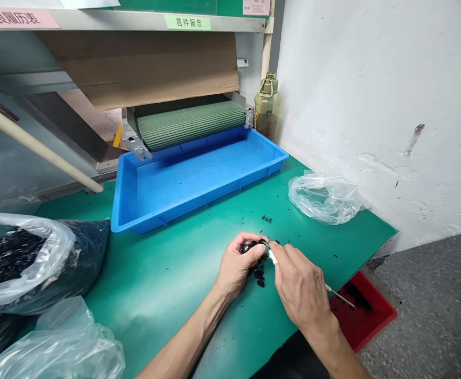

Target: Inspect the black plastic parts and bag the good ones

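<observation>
My left hand [236,266] is closed on small black plastic parts [246,247], pinching one between thumb and forefinger. In my right hand [299,279] is a slim tool [272,257], white near its front; its thin rod end sticks out behind the hand. The tool's tip meets the pinched part, though the exact contact is too small to make out. More black parts [259,275] lie under and beside my hands on the green tabletop [163,295]. A short black piece [267,218] rests a little farther back.
A blue tray [198,179] sits below a green conveyor belt [190,123]. To the left stands an open bag of black parts [56,258], with clear plastic [68,347] in front. Right are a plastic bag [325,197], a bottle [267,108] and a red bin [362,316] below the edge.
</observation>
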Demonstrator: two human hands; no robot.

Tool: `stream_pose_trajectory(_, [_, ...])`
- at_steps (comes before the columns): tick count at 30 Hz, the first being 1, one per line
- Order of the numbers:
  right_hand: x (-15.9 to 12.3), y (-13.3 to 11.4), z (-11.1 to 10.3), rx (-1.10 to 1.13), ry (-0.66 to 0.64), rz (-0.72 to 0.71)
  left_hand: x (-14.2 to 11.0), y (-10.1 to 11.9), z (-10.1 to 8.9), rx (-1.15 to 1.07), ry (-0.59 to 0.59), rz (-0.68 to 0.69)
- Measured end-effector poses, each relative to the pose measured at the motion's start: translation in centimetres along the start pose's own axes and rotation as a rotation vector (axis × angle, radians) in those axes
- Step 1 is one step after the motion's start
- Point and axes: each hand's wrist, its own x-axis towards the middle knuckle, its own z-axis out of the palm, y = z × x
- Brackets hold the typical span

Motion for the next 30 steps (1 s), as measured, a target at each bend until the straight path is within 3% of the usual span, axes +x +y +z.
stream_pose_trajectory(5, [0.2,-0.5,0.2,0.049,-0.004,0.019,-0.1,-0.1,-0.1,0.055,0.008,0.065])
stream_pose_trajectory(10, [1.1,1.1,0.8,0.438,-0.239,0.242,0.1,0.2,-0.4,0.108,0.038,0.071])
stream_pose_trajectory(14, [1.3,3.4,1.4,0.567,-0.255,0.4,0.8,0.6,-1.1,0.081,0.137,0.085])
stream_pose_trajectory(19, [0.7,5.0,1.6,0.393,-0.271,0.253,1.4,0.9,-1.5,-0.166,0.147,0.016])
stream_pose_trajectory(22, [0.3,5.1,1.4,0.344,-0.287,0.26,1.5,1.1,-1.4,-0.28,0.122,-0.042])
stream_pose_trajectory(26, [0.1,3.5,1.1,0.384,-0.397,0.219,1.7,1.4,-1.5,-0.401,0.112,-0.094])
stream_pose_trajectory(30, [1.1,0.8,1.5,0.332,-0.414,0.123,1.9,1.6,-2.0,-0.444,0.113,-0.095])
